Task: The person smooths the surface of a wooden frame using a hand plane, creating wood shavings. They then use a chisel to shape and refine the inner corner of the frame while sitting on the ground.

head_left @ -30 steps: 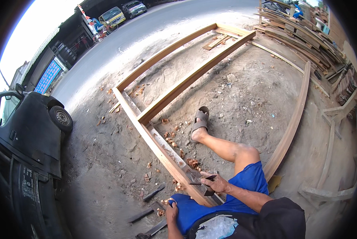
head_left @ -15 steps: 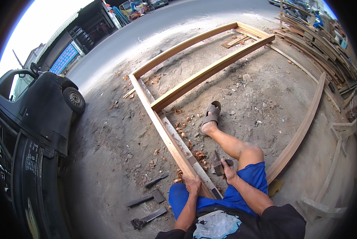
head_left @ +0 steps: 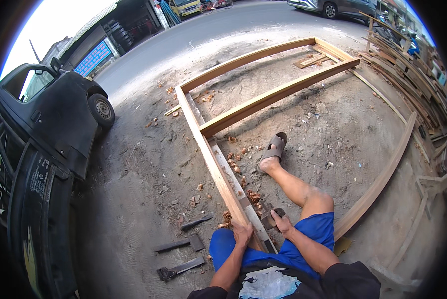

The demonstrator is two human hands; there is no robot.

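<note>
wooden frame, with hand plane and two hands

item: one jointed wooden frame (head_left: 217,172), lying over the ground, its left rail running back between the seated person's thighs. left hand (head_left: 242,234): closed over that rail near its end, fingers wrapped around the wood. right hand (head_left: 284,224): fingers curled and pressed against a dark hand plane (head_left: 268,220), which it holds to the right of the rail. whether plane and pale strip (head_left: 243,202) touch: cannot tell.

also present: curled shavings (head_left: 254,197); on the ground at left, a chisel (head_left: 196,222), a block-headed tool (head_left: 196,242) and a flat tool with dark handle (head_left: 181,269).

step, as judged: a break between planing strokes, frame steadied by hand. a further stroke calls for the sole set flat on the rail.

variance from one second earlier: there, the plane sits on the rail and the left hand is off it; now the plane is off, the left hand on.
</note>
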